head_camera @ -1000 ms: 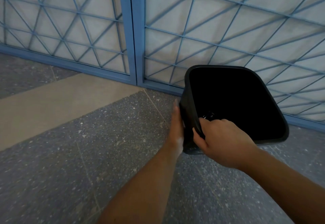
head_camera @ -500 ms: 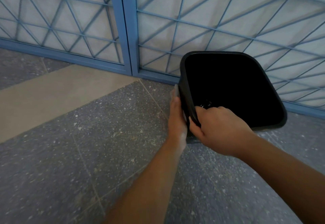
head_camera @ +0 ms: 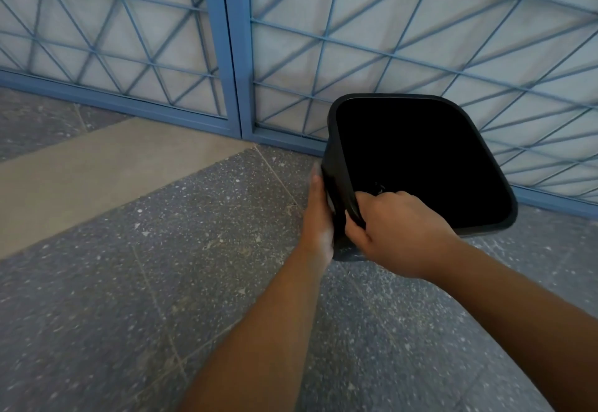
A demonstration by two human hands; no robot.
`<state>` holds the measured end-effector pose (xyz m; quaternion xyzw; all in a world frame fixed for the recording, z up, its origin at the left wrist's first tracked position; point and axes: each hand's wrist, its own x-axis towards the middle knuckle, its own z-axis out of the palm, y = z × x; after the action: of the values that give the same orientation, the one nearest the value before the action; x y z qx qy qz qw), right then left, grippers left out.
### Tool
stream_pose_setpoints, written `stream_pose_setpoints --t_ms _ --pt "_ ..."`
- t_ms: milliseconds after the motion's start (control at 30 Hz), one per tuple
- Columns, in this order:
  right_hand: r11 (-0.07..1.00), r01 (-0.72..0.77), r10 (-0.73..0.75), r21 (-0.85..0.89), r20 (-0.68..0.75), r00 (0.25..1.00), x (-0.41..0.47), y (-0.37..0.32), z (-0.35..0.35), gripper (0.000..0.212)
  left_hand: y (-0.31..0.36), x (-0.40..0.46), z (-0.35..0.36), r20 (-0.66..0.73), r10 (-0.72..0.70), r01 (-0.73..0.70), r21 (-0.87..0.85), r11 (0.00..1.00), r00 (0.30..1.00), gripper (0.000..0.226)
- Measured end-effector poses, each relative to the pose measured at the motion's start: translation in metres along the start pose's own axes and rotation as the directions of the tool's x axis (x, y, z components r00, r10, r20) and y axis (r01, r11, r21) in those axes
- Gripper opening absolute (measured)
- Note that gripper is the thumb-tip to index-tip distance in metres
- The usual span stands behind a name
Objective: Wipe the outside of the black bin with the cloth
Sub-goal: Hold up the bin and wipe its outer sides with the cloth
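The black bin (head_camera: 479, 139) stands on the floor, tilted with its open top towards me, just in front of the blue gate. My right hand (head_camera: 398, 233) grips its near left rim, fingers curled over the edge into the bin. My left hand (head_camera: 320, 217) lies flat against the bin's outer left wall, fingers straight and pointing away from me. A sliver of something pale shows between that palm and the wall. I cannot tell whether it is the cloth. The bin's inside is dark, with a faint mark at the bottom.
A blue metal gate (head_camera: 231, 55) with diagonal bars and pale panels runs across the back, right behind the bin. The floor (head_camera: 161, 282) is grey speckled tile with a tan strip (head_camera: 97, 165) at the left.
My left hand has slid a little farther forward along the bin's left wall. My right hand keeps its grip on the rim. My view has shifted slightly.
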<state>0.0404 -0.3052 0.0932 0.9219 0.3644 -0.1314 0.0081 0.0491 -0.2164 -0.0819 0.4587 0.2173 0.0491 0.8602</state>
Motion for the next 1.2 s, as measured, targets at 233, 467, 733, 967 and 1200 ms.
stream_pose_setpoints --t_ms 233,467,733,967,1200 --pt "1.0 -0.005 0.006 0.013 -0.016 1.0 0.0 0.001 0.001 0.025 0.016 0.02 0.0 0.015 -0.008 0.008 0.011 1.0 1.0 0.07" --pt "0.999 -0.011 0.011 0.039 -0.019 1.0 -0.001 0.002 0.002 0.026 -0.015 -0.004 -0.009 0.009 0.015 -0.015 -0.017 1.0 1.0 0.055" --pt "0.999 -0.015 0.016 0.032 -0.031 0.999 0.0 0.003 0.002 0.026 -0.009 0.003 -0.003 0.041 0.054 -0.053 -0.025 0.998 0.998 0.058" --pt "0.999 -0.011 0.012 0.031 -0.024 1.0 -0.001 0.004 0.003 0.028 -0.017 -0.02 0.002 -0.042 0.098 -0.097 0.015 0.995 0.994 0.074" --pt "0.999 -0.004 0.005 0.034 -0.025 1.0 0.0 0.003 0.003 0.027 0.001 -0.016 0.007 -0.013 0.078 -0.078 0.005 0.997 0.997 0.079"
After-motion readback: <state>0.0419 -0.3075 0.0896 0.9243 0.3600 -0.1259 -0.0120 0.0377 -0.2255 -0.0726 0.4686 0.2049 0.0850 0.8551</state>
